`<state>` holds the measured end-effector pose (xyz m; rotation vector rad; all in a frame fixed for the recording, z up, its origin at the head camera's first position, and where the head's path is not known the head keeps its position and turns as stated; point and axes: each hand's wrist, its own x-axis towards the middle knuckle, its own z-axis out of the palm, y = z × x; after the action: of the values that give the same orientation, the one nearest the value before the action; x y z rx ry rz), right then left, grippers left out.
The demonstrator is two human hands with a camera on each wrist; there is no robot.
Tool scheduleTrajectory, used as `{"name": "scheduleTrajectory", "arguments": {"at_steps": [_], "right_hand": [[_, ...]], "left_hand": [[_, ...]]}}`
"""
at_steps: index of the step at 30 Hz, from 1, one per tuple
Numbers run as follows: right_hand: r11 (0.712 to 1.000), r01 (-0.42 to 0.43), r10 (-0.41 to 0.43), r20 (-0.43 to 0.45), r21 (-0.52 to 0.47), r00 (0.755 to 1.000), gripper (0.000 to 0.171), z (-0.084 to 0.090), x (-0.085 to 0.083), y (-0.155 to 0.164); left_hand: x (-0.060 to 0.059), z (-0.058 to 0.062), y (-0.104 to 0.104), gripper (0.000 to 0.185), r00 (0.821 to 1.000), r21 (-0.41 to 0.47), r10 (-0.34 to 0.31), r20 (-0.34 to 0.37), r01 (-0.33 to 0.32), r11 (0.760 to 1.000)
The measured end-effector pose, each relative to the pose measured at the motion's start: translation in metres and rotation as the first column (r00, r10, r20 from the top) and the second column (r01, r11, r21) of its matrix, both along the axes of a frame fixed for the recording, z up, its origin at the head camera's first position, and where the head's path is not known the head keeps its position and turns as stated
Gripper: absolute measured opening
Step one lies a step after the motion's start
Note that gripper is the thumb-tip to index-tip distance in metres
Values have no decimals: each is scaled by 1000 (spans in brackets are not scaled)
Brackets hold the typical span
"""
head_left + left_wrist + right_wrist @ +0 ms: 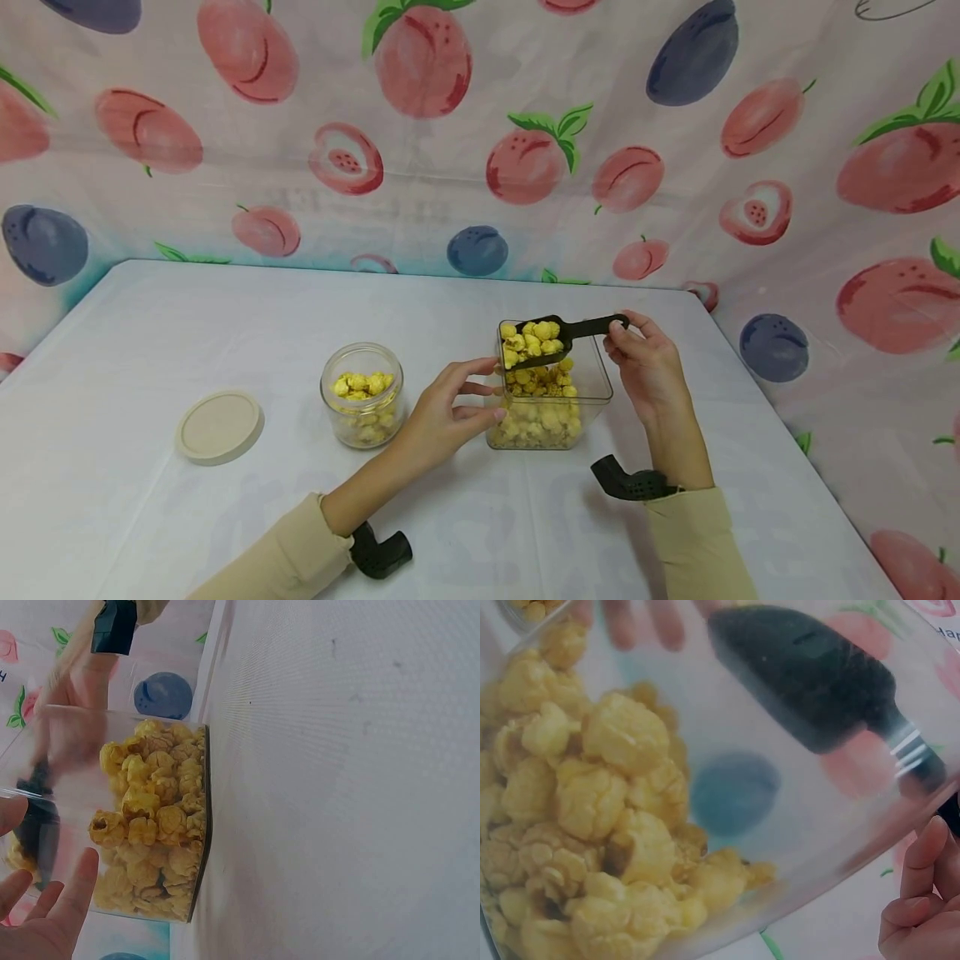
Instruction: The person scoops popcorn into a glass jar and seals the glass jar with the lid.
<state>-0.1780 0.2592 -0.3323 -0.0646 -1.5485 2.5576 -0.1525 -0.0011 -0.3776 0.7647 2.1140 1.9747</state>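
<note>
Clock directions are taken from the person's seat, with 12 at the far edge of the white-covered table [465, 533]. At the centre of the inspection is a clear square container [596, 400], upright on the table, partly filled with yellow popcorn [540, 421].

The right hand [647, 362], at the container's 2 o'clock, pinches the end of a black scoop [567, 331] between thumb and fingers. The scoop's bowl is at the container's mouth, toward 11 o'clock, and carries a load of popcorn; its handle extends toward 2 o'clock. Whether the scoop touches the rim I cannot tell.

The left hand [450, 408] is at the container's 9 o'clock side, fingers extended and spread wide, tips at the clear wall. How firmly they press cannot be determined.

Farther out at 9 o'clock, just beyond the left hand, a round clear jar [337, 423] stands uncovered, also part-filled with popcorn. A pale round lid [220, 427] lies flat between the jar's 8 and 9 o'clock, apart from it.

Each wrist bears a black fitting, next to a beige sleeve [693, 533]. A fruit-printed cloth [420, 200] hangs at 12 o'clock.
</note>
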Motion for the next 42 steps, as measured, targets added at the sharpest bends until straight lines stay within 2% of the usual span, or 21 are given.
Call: {"name": "scheduleTrajectory", "arguments": {"at_steps": [9, 13, 20, 42], "right_hand": [[995, -57, 57, 7, -81, 998, 5, -8, -3, 7], [991, -80, 81, 6, -108, 997, 9, -11, -5, 10], [990, -88, 92, 27, -108, 995, 10, -12, -5, 14], [988, -95, 94, -14, -120, 995, 13, -11, -4, 23]], "left_hand": [[0, -1, 0, 59, 1000, 9, -7, -10, 7, 1000], [-1, -2, 0, 58, 1000, 13, -9, -13, 9, 1000], [-1, -2, 0, 59, 1000, 11, -11, -10, 11, 1000], [-2, -3, 0, 58, 1000, 1, -1, -17, 1, 1000]]}}
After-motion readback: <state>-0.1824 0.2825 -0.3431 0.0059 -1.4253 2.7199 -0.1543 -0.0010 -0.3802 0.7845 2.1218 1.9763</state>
